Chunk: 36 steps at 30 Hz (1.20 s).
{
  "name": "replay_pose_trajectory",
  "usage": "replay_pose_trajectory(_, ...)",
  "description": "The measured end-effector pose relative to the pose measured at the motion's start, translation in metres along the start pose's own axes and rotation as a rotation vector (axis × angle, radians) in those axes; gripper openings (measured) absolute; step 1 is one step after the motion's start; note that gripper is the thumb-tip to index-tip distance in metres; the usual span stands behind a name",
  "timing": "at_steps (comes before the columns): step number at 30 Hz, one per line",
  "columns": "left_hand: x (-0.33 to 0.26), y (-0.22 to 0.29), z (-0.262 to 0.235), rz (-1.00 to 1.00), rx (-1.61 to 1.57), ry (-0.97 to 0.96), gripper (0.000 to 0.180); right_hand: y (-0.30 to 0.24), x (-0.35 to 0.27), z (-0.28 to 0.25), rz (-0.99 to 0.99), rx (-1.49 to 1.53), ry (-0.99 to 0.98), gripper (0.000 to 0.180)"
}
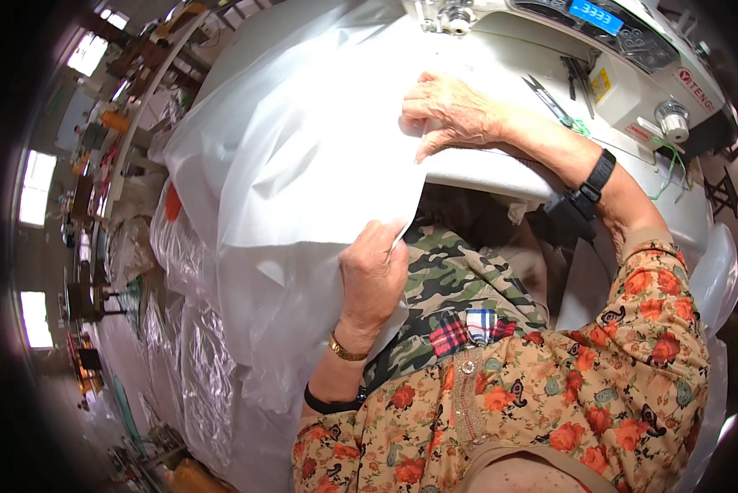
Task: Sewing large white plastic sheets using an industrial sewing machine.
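Note:
A large sheet of thin white, slightly see-through material (295, 172) spreads over the sewing machine table and hangs down on the left. My left hand (375, 267) is closed on its near edge, just off the table's front, fingers pinched together. Farther up the same right-hand edge, my right hand (451, 113) grips the sheet with thumb and bent fingers, resting on the table top. Beyond my hands stands the white sewing machine (541, 29); its needle area (455, 18) is at the top, partly cut off by the picture's rim.
Thread snips (548, 100) and a dark tool (581, 82) lie on the table right of my right hand. A bobbin winder knob (673, 121) with green thread is at far right. Crumpled clear plastic (205, 370) piles up on the left. A small black device (573, 215) hangs at my right wrist.

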<state>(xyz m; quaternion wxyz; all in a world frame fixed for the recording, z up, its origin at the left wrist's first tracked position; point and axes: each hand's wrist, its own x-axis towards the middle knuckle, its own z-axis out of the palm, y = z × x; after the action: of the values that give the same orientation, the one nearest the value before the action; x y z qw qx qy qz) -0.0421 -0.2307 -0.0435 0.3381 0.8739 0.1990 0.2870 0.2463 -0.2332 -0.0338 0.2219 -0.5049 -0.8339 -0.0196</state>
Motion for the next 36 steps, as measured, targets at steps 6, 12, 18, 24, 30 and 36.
replay_pose_trajectory(6, 0.016, 0.0, 0.009, 0.188, 0.155, 0.015, 0.012, 0.028, 0.002, -0.008, 0.071, -0.162, 0.027, 0.055)
replay_pose_trajectory(12, 0.026, -0.01, 0.017, 0.317, 0.257, -0.069, 0.017, 0.0, -0.01, 0.015, 0.394, -0.407, 0.208, 0.045)
replay_pose_trajectory(18, 0.047, -0.014, 0.022, 0.389, 0.287, -0.118, 0.005, -0.016, -0.026, 0.003, 0.592, -0.242, 0.173, 0.046)
replay_pose_trajectory(24, 0.085, -0.013, 0.025, 0.447, 0.29, -0.116, 0.009, -0.015, -0.024, 0.003, 0.634, -0.324, 0.118, 0.057)
replay_pose_trajectory(30, 0.122, -0.009, 0.025, 0.469, 0.405, -0.171, 0.011, -0.018, -0.026, -0.004, 0.574, -0.225, 0.101, 0.056)
replay_pose_trajectory(36, 0.151, -0.008, 0.041, 0.264, 0.329, -0.171, 0.013, -0.02, -0.021, -0.006, 0.582, -0.167, 0.104, 0.038)
